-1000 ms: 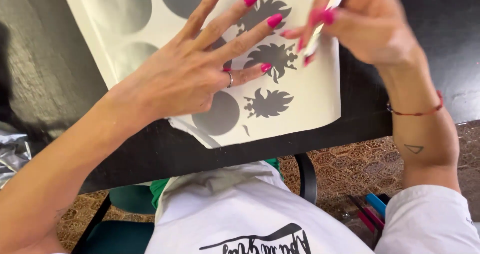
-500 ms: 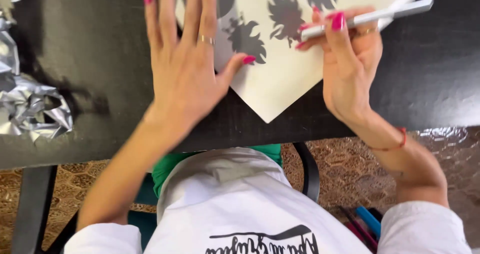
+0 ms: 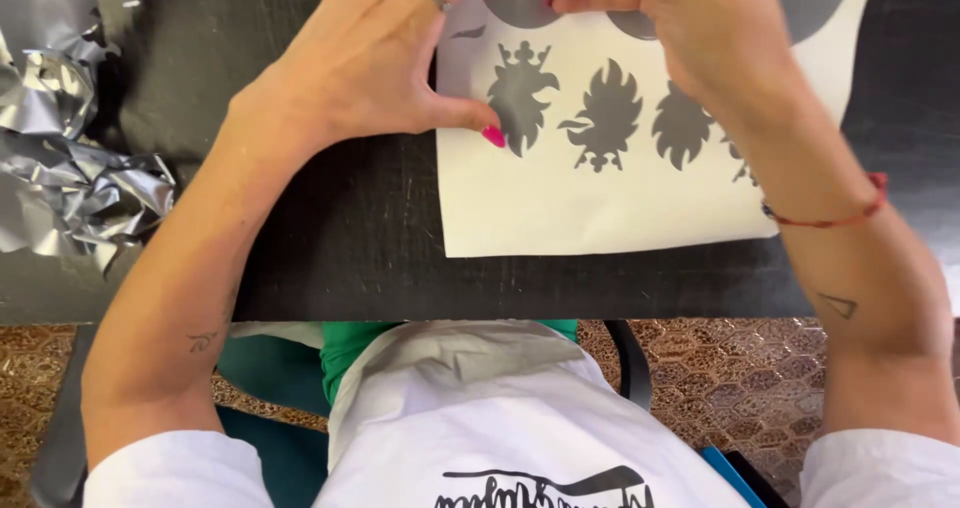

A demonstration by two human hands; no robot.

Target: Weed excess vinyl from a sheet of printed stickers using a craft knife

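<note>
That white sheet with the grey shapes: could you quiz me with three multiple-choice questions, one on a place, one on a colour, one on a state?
1. Where does the crumpled silver foil lie?
A. left of the white sheet
B. on the sheet
C. under the table

2. What colour is the left hand thumbnail?
A. blue
B. pink
C. bare

3. How does the sheet lie?
A. rolled up
B. folded in half
C. flat on the dark table

Answers: 1 A, the foil sits at the table's left edge, apart from the sheet. 2 B, the nail pressed on the sheet is bright pink. 3 C, the sheet's lower edge and corners rest flat, with the right hand over its top.
</note>
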